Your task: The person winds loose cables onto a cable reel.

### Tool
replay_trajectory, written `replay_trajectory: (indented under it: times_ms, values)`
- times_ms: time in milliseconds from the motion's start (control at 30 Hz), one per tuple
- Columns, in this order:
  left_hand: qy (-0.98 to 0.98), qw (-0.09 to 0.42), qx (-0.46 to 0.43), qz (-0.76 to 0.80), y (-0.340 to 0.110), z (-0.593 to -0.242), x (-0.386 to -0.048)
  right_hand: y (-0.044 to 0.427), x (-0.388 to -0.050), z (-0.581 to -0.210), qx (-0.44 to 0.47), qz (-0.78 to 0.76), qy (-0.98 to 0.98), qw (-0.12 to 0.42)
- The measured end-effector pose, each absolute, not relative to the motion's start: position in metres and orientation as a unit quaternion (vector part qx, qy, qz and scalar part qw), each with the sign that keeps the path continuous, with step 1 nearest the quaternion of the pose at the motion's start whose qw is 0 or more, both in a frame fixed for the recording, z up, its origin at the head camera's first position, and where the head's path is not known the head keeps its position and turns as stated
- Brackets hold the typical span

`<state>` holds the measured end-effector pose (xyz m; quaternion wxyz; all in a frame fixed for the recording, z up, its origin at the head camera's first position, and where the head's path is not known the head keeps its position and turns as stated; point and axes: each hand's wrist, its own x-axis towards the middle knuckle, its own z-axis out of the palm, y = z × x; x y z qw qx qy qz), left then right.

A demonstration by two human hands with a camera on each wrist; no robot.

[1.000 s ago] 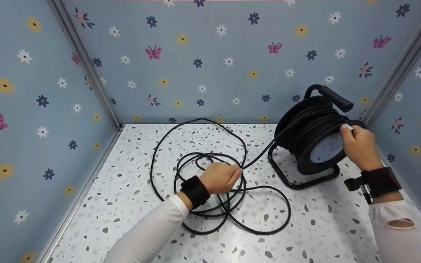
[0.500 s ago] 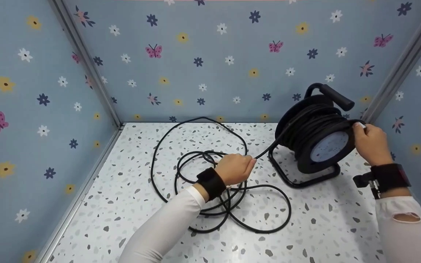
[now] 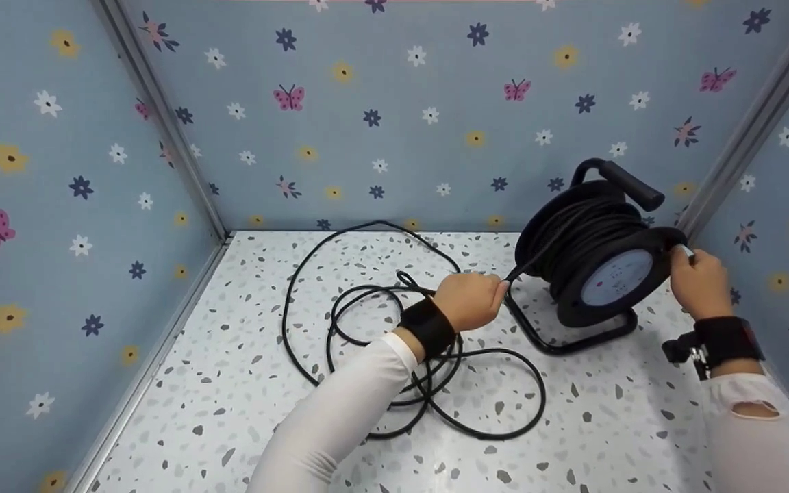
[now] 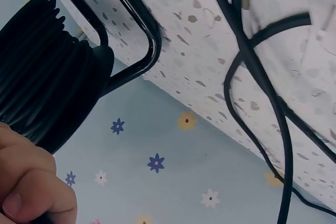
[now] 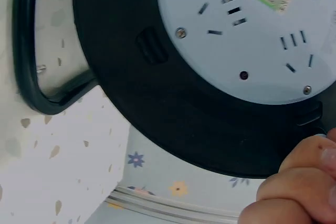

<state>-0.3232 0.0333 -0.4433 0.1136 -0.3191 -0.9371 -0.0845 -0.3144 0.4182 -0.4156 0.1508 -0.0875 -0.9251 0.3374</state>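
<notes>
A black cable reel (image 3: 590, 253) with a light socket disc (image 3: 617, 277) stands on its tube frame at the right. My left hand (image 3: 470, 300) grips the black cable just left of the reel, where it runs up onto the drum; in the left wrist view the curled fingers (image 4: 34, 182) show beside the wound cable (image 4: 42, 72). At the reel's right rim my right hand (image 3: 699, 284) holds a small part, mostly hidden by the fingers. The right wrist view shows those curled fingers (image 5: 299, 192) at the edge of the black flange (image 5: 210, 124).
Loose cable loops (image 3: 542, 390) lie on the speckled white surface (image 3: 216, 383) left of and in front of the reel. Patterned blue panels (image 3: 381, 137) stand behind and at both sides, with metal corner strips. The reel's carrying handle (image 3: 631, 185) points up toward the back right.
The left hand has moved right along the cable, closer to the reel. The right hand has shifted to the right and slightly down, and the drum has turned.
</notes>
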Motion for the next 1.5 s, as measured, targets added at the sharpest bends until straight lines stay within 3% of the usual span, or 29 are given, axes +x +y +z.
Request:
replay_trajectory:
  times_ms: [367, 567, 733, 900, 1200, 1300, 1367, 1400, 1500]
  values:
    - [-0.935, 0.128, -0.314, -0.100, 0.047, -0.441, -0.327, 0.428, -0.312, -0.431, -0.101, 0.328, -0.928, 0.143]
    - [-0.941, 0.173, -0.278, -0.089, 0.018, -0.434, -0.340, 0.437, -0.312, -0.445, -0.104, 0.322, -0.931, 0.138]
    - [-0.944, 0.179, -0.224, -0.164, -0.021, -0.433, -0.364, 0.440, -0.313, -0.454, -0.098, 0.324, -0.931, 0.138]
    - [-0.938, 0.133, -0.195, -0.253, -0.055, -0.448, -0.380, 0.438, -0.316, -0.457, -0.092, 0.321, -0.931, 0.147]
    - [-0.911, 0.006, -0.118, -0.396, -0.089, -0.496, -0.408, 0.436, -0.317, -0.459, -0.091, 0.323, -0.934, 0.125]
    - [-0.858, -0.027, -0.022, -0.512, -0.097, -0.485, -0.411, 0.435, -0.317, -0.460, -0.086, 0.324, -0.934, 0.123]
    - [-0.813, -0.011, 0.030, -0.581, -0.103, -0.470, -0.410, 0.434, -0.318, -0.461, -0.084, 0.325, -0.934, 0.120]
    - [-0.797, -0.006, 0.059, -0.602, -0.104, -0.445, -0.398, 0.434, -0.318, -0.461, -0.083, 0.324, -0.935, 0.119]
    - [-0.765, 0.045, 0.055, -0.640, -0.116, -0.414, -0.398, 0.433, -0.319, -0.462, -0.082, 0.323, -0.935, 0.120]
